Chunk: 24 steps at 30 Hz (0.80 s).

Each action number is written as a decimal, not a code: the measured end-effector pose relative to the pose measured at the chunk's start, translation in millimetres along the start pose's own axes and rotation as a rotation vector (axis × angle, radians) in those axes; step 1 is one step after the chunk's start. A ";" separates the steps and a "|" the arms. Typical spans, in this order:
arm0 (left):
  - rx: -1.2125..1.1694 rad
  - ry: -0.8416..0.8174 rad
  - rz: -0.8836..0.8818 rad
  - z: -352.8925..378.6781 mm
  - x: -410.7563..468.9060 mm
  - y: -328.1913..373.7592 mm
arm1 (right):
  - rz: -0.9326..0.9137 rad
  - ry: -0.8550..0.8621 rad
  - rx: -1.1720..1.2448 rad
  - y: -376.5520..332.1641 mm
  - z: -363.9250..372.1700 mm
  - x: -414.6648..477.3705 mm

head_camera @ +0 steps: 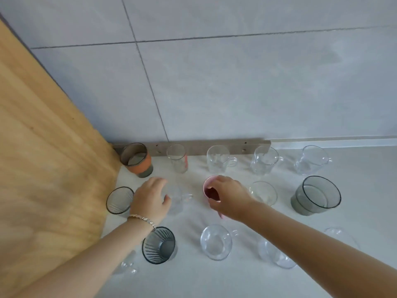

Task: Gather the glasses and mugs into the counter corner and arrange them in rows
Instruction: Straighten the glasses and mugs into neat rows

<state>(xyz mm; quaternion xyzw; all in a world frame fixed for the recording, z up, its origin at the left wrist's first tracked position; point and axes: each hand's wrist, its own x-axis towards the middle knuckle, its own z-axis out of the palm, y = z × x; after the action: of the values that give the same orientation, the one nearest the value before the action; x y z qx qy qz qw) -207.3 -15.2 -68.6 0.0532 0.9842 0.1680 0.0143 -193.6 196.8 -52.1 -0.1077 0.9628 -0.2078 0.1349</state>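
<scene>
Glasses and mugs stand in rows on the white counter (pixel 354 267) near the corner. Along the wall stand an orange-banded cup (pixel 137 160), a narrow glass (pixel 177 158) and three clear mugs (pixel 219 159). My left hand (pixel 150 197) wraps a clear handled mug (pixel 180 200) in the middle row. My right hand (pixel 229 197) grips the rim of a pink cup (pixel 209 190). A smoky ribbed glass (pixel 119 200) stands left of my left hand. Another ribbed glass (pixel 159 245) and a clear mug (pixel 216 241) sit in the near row.
A wooden panel (pixel 47 168) closes the left side and a grey tiled wall (pixel 236 82) the back. A large grey glass (pixel 315 195) and a clear bowl-shaped glass (pixel 263 192) stand to the right. More clear glasses (pixel 277 253) lie under my right forearm.
</scene>
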 end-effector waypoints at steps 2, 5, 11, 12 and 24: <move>0.109 -0.022 -0.090 -8.9 -6.4 -34.0 | 0.028 0.000 -0.041 -23.7 13.7 12.6; 0.169 -0.094 -0.258 -14.0 -13.0 -71.7 | 0.023 -0.055 -0.069 -56.7 36.6 30.9; -0.045 -0.236 -0.430 -12.2 -7.6 -107.8 | 0.192 -0.126 -0.069 -100.7 82.1 63.7; -0.129 -0.246 -0.440 -10.4 -5.6 -108.8 | 0.233 -0.092 -0.075 -101.9 85.9 66.9; -0.358 -0.022 -0.385 2.5 22.6 -96.9 | 0.423 0.029 0.029 -84.9 91.3 80.8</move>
<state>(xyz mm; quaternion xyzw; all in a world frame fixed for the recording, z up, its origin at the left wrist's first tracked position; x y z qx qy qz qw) -239.3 -102.8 -103.4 -0.1366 0.9307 0.3328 0.0661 -229.0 66.0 -113.1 0.1016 0.9627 -0.1902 0.1633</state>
